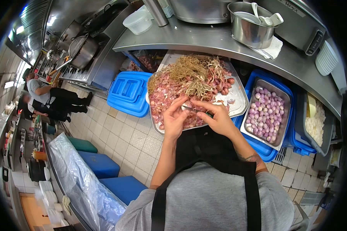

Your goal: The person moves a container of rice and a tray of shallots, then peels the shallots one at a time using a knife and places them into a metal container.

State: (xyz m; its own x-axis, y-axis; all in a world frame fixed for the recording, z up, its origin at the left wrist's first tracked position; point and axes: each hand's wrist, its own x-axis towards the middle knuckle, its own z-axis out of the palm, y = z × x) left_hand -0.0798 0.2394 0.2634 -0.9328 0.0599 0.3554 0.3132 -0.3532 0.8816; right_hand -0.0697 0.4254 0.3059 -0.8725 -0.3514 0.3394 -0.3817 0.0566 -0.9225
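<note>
My left hand (175, 117) pinches a small shallot (187, 104), partly hidden by the fingers. In my right hand (215, 115) is a small knife (193, 110) with a dark handle, its blade against the shallot. Both hands are over the near edge of a large metal tray (240, 101). On that tray lie reddish shallot skins (164, 90), a heap of dry roots and stems (191, 69), and unpeeled shallots (224, 89) at the right. A steel pan (244, 125) of peeled shallots (266, 113) sits to my right on a blue bin.
A steel counter (196, 40) overhangs the tray, holding a pot (248, 32) with utensils and a plastic tub (138, 24). A blue lid (129, 92) is at the left. Two people (52, 96) stand further left. A grey bin (325, 144) with white contents is far right.
</note>
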